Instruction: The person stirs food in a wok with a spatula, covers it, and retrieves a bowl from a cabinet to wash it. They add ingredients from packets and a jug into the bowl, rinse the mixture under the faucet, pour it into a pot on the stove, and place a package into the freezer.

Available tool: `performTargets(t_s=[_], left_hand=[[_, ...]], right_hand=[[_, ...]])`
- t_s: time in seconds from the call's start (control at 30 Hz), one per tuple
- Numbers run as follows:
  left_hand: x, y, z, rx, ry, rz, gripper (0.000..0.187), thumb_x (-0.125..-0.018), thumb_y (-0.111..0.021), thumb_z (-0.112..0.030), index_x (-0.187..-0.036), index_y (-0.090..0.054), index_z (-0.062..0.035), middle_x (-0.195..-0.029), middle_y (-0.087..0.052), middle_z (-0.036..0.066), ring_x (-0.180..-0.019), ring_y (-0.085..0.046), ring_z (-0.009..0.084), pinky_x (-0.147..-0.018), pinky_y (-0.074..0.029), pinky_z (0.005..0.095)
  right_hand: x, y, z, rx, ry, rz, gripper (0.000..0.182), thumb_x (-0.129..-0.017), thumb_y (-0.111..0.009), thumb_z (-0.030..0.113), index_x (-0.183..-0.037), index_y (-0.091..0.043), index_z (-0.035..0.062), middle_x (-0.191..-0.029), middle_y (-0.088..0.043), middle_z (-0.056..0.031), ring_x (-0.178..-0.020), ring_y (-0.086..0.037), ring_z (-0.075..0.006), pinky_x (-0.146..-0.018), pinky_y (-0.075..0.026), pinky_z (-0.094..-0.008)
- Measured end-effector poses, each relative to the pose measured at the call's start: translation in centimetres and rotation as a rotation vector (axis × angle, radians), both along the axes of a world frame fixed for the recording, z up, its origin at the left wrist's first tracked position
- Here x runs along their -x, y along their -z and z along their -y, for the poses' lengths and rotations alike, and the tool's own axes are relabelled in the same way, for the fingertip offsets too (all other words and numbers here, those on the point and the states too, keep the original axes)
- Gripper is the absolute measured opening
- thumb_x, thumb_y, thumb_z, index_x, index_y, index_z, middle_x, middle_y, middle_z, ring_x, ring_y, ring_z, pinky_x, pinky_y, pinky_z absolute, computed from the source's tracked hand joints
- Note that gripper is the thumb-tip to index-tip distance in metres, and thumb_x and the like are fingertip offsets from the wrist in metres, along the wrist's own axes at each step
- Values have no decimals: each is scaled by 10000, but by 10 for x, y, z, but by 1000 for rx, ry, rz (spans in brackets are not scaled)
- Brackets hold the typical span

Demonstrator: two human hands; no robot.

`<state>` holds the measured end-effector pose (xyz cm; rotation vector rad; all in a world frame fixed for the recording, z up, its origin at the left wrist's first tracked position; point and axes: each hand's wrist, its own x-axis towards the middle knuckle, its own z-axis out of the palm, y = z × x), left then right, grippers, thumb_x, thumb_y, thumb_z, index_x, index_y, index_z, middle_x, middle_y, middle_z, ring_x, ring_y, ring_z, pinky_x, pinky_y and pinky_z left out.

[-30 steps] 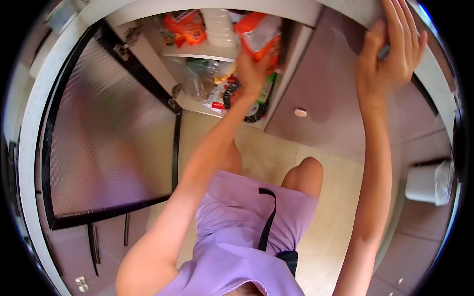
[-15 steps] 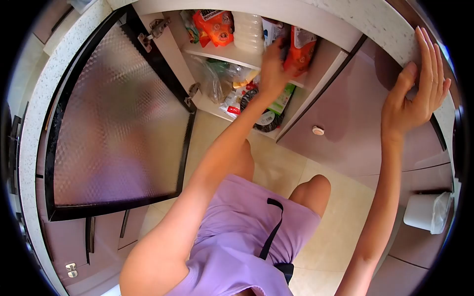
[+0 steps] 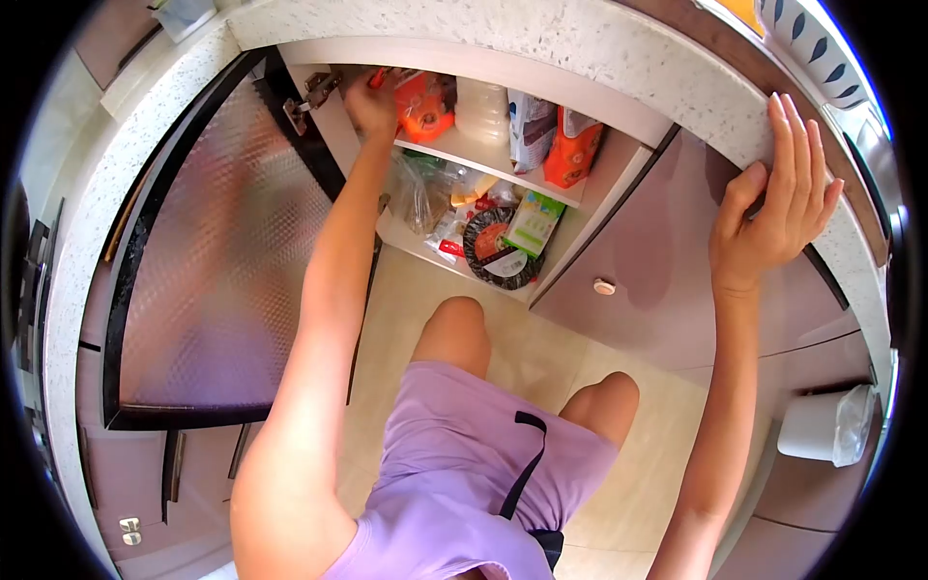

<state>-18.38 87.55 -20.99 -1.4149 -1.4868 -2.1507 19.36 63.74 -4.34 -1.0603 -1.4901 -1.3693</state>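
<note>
My left hand (image 3: pixel 371 104) is inside the open cabinet, at the left end of the upper shelf (image 3: pixel 462 155). Its fingers are curled and partly hidden, with a small bit of red showing at their tips; what they hold cannot be made out. Just right of it stands an orange packet (image 3: pixel 423 106). Further along that shelf are a clear pack of pale contents (image 3: pixel 482 111), a white and blue bag (image 3: pixel 530 130) and a second orange packet (image 3: pixel 572 150). My right hand (image 3: pixel 773 208) lies open against the countertop edge (image 3: pixel 749 135), fingers stretched out, holding nothing.
The frosted cabinet door (image 3: pixel 227 261) stands open at left. On the lower shelf sit plastic bags (image 3: pixel 420 198), a round black-rimmed package (image 3: pixel 498 251) and a green and white packet (image 3: pixel 534 222). A closed door (image 3: pixel 657 242) and a lined white bin (image 3: pixel 822 425) are at right.
My left hand has moved left, from near the right orange packet to the upper shelf's left end. The view has shifted slightly; my right hand stays at the counter edge.
</note>
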Motion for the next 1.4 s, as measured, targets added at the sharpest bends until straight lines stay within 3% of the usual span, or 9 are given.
performTargets(t_s=[0.13, 0.37, 0.47, 0.53, 0.6, 0.97, 1.1, 1.27, 1.4], left_hand=[[-1, -1, 91, 109, 77, 196, 226, -708, -773, -80, -739, -586, 43, -595, -453, 11, -597, -387, 91, -542, -383, 266], [-37, -18, 246, 247, 140, 73, 127, -750, -669, 10, -714, -547, 6, -624, -452, -30, -614, -396, 61, -559, -364, 227], [-69, -49, 310, 206, 267, -136, 91, -687, -609, 80, -705, -546, 16, -620, -467, 33, -589, -454, 109, -550, -383, 239], [-100, -76, 344, 188, 353, -293, 103, -679, -595, 78, -673, -511, 17, -613, -455, 48, -570, -465, 153, -523, -375, 262], [-118, -87, 366, 219, 392, -378, 145, -570, -592, 88, -688, -545, 21, -652, -508, 94, -594, -500, 221, -533, -397, 307], [-204, -158, 369, 214, 857, -195, 139, -623, -693, 67, -741, -667, -1, -636, -554, 62, -582, -501, 145, -528, -378, 251], [-206, -171, 345, 147, 1004, -45, 93, -737, -744, -41, -775, -673, 6, -685, -607, 57, -621, -543, 114, -579, -418, 225], [-203, -226, 316, 90, 1070, -99, 120, -741, -730, -83, -722, -632, -14, -714, -655, 98, -631, -594, 168, -597, -457, 266], [-207, -285, 301, 144, 1127, -145, 145, -737, -736, -129, -697, -623, -48, -678, -654, 93, -606, -583, 168, -577, -447, 259]], right_hand=[[1, 1, -1, -13, -22, -33, 383, -811, -478, 68, -1151, -642, 133, -1177, -639, 37, -1172, -540, -163, -1114, -171, -350], [24, 3, 27, 51, -296, -96, 394, -803, -512, 23, -1178, -604, 99, -1184, -624, -25, -1203, -512, -231, -1083, -253, -402], [60, 23, 72, 350, -656, 160, 479, -760, -640, 97, -1231, -558, 80, -1165, -588, -101, -1053, -576, -261, -907, -456, -408], [92, 21, 105, 837, -828, 100, 460, -743, -663, 172, -1180, -579, 56, -1066, -604, -77, -958, -599, -224, -852, -473, -359], [89, 22, 118, 847, -868, 215, 400, -702, -640, 173, -1057, -588, -4, -897, -553, -67, -796, -565, -198, -703, -457, -323], [-21, -88, 167, 924, -883, -121, 243, -633, -657, -26, -867, -645, 38, -774, -560, -68, -698, -540, -246, -605, -468, -323], [-128, -147, 152, 533, -388, -570, 156, -791, -664, 84, -939, -677, 39, -701, -659, -36, -646, -570, -95, -619, -442, -244], [-261, -144, 90, 696, -1, -459, 212, -808, -664, 77, -1015, -664, 31, -849, -681, -103, -742, -637, -148, -664, -486, -273], [-279, -127, 71, 926, -121, -701, 221, -823, -627, 49, -1033, -649, -15, -993, -656, -172, -891, -655, -264, -802, -502, -333]])
